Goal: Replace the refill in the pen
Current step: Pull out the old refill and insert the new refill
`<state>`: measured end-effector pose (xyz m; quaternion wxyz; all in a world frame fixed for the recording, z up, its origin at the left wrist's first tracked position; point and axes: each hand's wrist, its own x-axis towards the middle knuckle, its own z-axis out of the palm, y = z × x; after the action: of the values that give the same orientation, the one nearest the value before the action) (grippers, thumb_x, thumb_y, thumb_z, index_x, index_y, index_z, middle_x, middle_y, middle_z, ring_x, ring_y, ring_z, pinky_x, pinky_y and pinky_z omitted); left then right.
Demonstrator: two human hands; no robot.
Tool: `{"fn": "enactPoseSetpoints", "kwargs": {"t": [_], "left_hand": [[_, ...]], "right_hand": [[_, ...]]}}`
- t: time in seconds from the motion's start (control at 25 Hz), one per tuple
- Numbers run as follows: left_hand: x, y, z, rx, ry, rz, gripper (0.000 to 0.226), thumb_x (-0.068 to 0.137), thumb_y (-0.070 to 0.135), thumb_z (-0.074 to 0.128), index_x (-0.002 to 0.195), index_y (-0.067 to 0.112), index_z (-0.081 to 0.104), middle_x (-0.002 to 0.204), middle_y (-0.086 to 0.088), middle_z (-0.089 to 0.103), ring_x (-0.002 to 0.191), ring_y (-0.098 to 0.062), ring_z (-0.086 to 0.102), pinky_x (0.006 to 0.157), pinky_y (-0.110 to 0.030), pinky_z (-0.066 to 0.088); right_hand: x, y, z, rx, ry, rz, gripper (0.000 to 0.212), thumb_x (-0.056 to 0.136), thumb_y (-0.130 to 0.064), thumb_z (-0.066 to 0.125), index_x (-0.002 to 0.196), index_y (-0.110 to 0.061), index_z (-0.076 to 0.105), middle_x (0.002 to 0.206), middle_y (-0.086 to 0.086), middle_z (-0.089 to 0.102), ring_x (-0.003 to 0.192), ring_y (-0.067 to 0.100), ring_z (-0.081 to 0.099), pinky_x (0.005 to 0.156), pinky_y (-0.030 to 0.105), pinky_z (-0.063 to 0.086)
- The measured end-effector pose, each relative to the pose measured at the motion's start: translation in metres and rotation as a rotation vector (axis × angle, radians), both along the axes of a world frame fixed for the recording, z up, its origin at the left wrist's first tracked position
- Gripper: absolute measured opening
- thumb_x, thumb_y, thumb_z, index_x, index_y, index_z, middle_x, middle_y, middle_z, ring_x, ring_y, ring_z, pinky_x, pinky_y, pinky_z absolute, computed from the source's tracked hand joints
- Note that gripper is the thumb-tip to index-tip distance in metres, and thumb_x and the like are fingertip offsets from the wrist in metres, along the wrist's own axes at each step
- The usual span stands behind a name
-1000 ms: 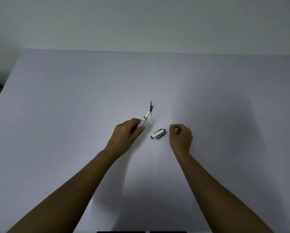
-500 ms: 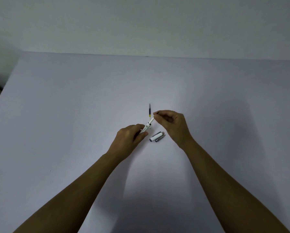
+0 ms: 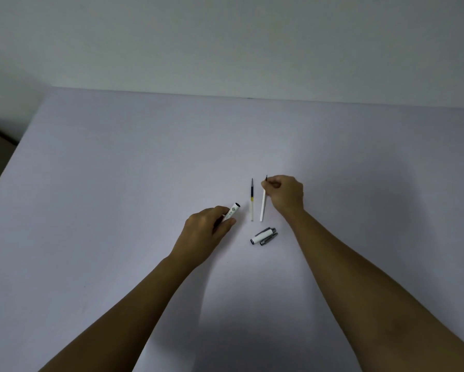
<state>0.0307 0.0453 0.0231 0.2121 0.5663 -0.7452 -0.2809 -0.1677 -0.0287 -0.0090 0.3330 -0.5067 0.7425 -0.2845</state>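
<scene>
My left hand (image 3: pixel 208 232) grips the white pen barrel (image 3: pixel 232 211), whose open dark end points up and to the right. My right hand (image 3: pixel 284 194) pinches the tip end of a thin white refill (image 3: pixel 263 208) that hangs down towards the table. A second refill (image 3: pixel 252 201), dark at the top, yellow in the middle and pale below, lies on the table between my two hands. The white pen cap with a grey clip (image 3: pixel 264 236) lies just below both refills.
The work surface is a pale lilac table (image 3: pixel 118 197) against a plain wall. Its left edge (image 3: pixel 16 154) drops off to a dark floor area.
My right hand has pulled the white refill out of the barrel and carried it up and to the right. The barrel in my left hand now shows an empty open end.
</scene>
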Motion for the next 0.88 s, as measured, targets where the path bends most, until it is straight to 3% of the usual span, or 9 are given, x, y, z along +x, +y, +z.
{"fn": "enactPoseSetpoints", "kwargs": {"t": [0.16, 0.32, 0.72, 0.88], "left_hand": [[0.0, -0.006, -0.001, -0.015, 0.006, 0.0, 0.015, 0.089, 0.025, 0.058, 0.097, 0.013, 0.061, 0.063, 0.003, 0.05, 0.052, -0.013, 0.042, 0.052, -0.021, 0.031], [0.003, -0.007, -0.006, -0.007, 0.02, 0.011, 0.014, 0.089, 0.024, 0.058, 0.095, 0.013, 0.061, 0.062, 0.006, 0.048, 0.05, -0.006, 0.041, 0.051, -0.016, 0.03], [0.007, -0.009, -0.004, -0.014, 0.04, 0.046, 0.013, 0.088, 0.023, 0.06, 0.094, 0.011, 0.062, 0.06, 0.006, 0.047, 0.048, -0.006, 0.041, 0.05, -0.016, 0.03], [0.007, -0.007, -0.002, -0.021, 0.041, 0.041, 0.014, 0.087, 0.023, 0.06, 0.094, 0.01, 0.062, 0.059, 0.008, 0.045, 0.048, -0.004, 0.041, 0.05, -0.015, 0.028]], "right_hand": [[0.006, -0.003, -0.014, -0.008, 0.118, 0.022, 0.025, 0.082, -0.019, 0.068, 0.099, 0.0, 0.067, 0.098, 0.018, 0.073, 0.094, 0.03, 0.066, 0.08, 0.027, 0.046], [0.006, -0.003, -0.019, -0.033, 0.137, 0.003, 0.024, 0.081, -0.019, 0.07, 0.097, -0.002, 0.066, 0.091, 0.016, 0.072, 0.086, 0.029, 0.065, 0.073, 0.023, 0.04], [0.018, -0.004, -0.002, -0.105, 0.201, 0.105, 0.02, 0.085, -0.019, 0.064, 0.096, -0.002, 0.062, 0.089, 0.017, 0.072, 0.084, 0.031, 0.065, 0.075, 0.033, 0.049], [0.036, -0.004, 0.002, 0.002, 0.278, 0.156, 0.019, 0.082, -0.011, 0.067, 0.093, -0.001, 0.056, 0.093, 0.018, 0.069, 0.087, 0.033, 0.064, 0.076, 0.037, 0.053]]}}
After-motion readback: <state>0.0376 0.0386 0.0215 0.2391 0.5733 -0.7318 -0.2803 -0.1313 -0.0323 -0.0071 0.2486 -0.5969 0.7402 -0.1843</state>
